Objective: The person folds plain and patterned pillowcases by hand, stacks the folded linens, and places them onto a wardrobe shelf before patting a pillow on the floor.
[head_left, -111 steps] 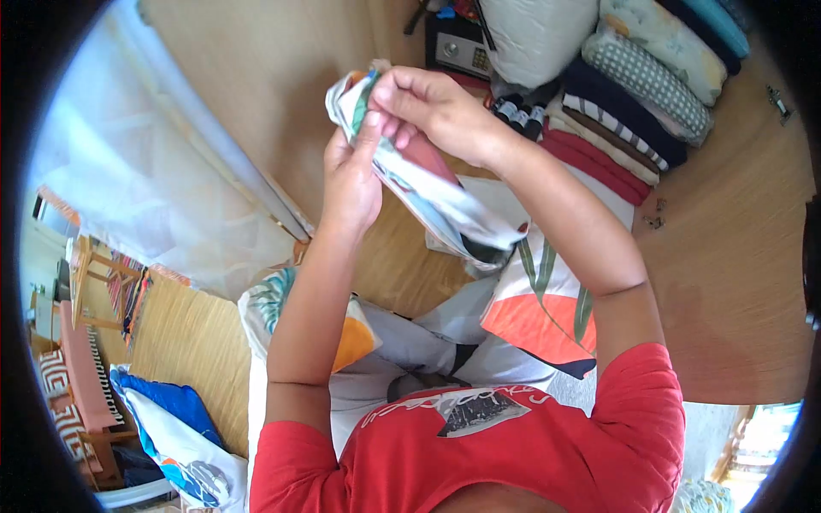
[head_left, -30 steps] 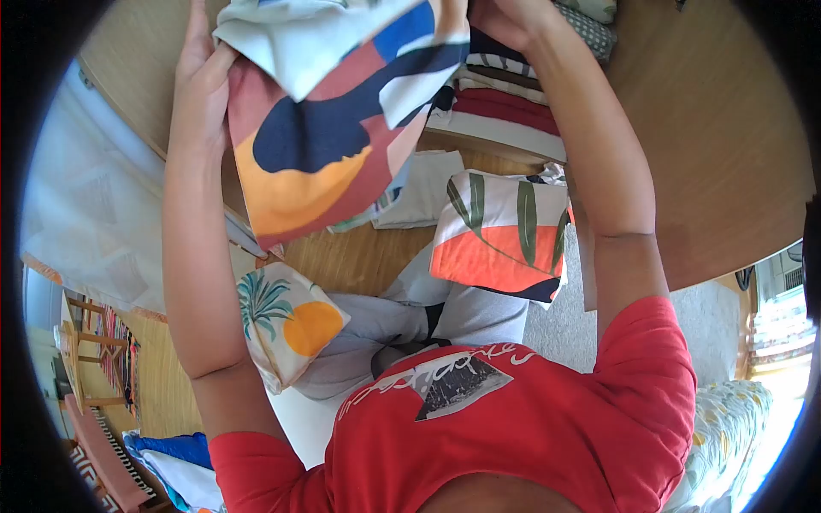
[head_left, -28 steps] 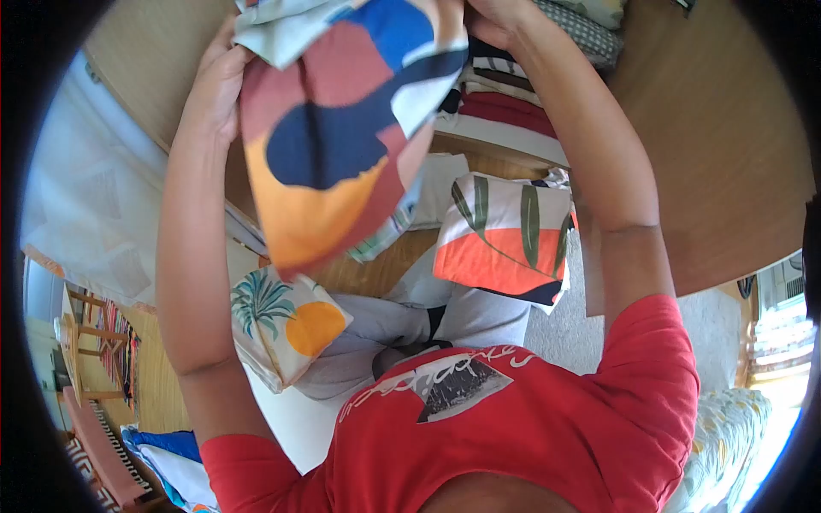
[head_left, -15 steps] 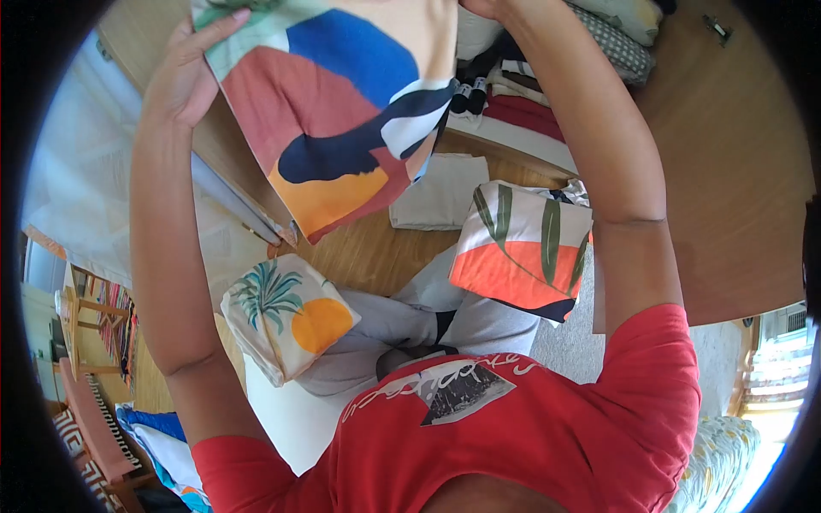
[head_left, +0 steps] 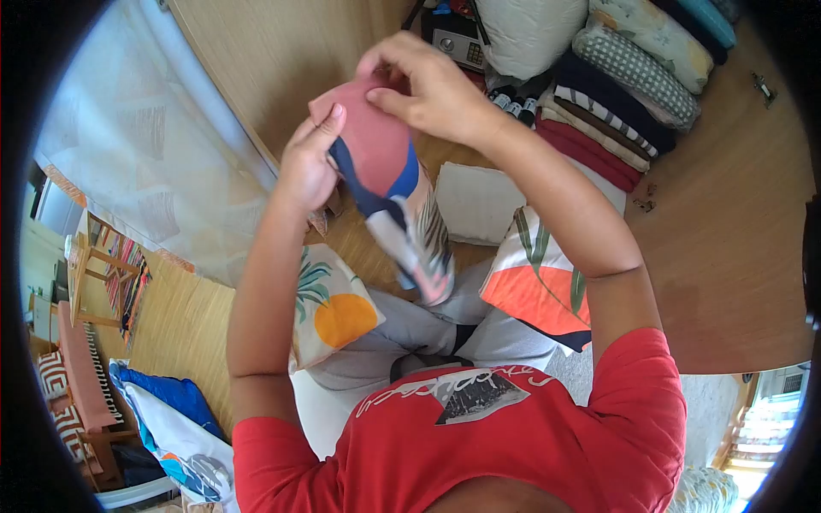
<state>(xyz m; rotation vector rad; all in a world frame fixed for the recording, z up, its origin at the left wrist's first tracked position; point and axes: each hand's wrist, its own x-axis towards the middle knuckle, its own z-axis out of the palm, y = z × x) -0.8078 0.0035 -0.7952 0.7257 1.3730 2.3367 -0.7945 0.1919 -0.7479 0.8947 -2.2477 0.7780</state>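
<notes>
A cushion cover (head_left: pixel 376 141) with an abstract print in dusty pink, blue, navy and white hangs from my two hands in front of me. My left hand (head_left: pixel 315 162) grips its left edge, thumb on top. At its upper edge, my right hand (head_left: pixel 423 90) pinches the fabric between thumb and fingers. The lower part of the cover is blurred and dangles above my lap. On my left thigh lies a folded pineapple-print cloth (head_left: pixel 342 316), partly behind my forearm. A folded leaf-print cloth (head_left: pixel 539 291) in orange and white rests by my right thigh.
A folded off-white cloth (head_left: pixel 475 205) lies on the wooden floor ahead. Beyond it, an open cupboard holds stacked textiles (head_left: pixel 590 128), a white pillow (head_left: pixel 530 38) and a small safe (head_left: pixel 457 47). A wooden cupboard door (head_left: pixel 718 239) stands at right, a sheer curtain (head_left: pixel 145 145) at left.
Both hands have come down and closer together, turning and bunching the cushion cover, which was spread wide higher up. More of the cupboard now shows.
</notes>
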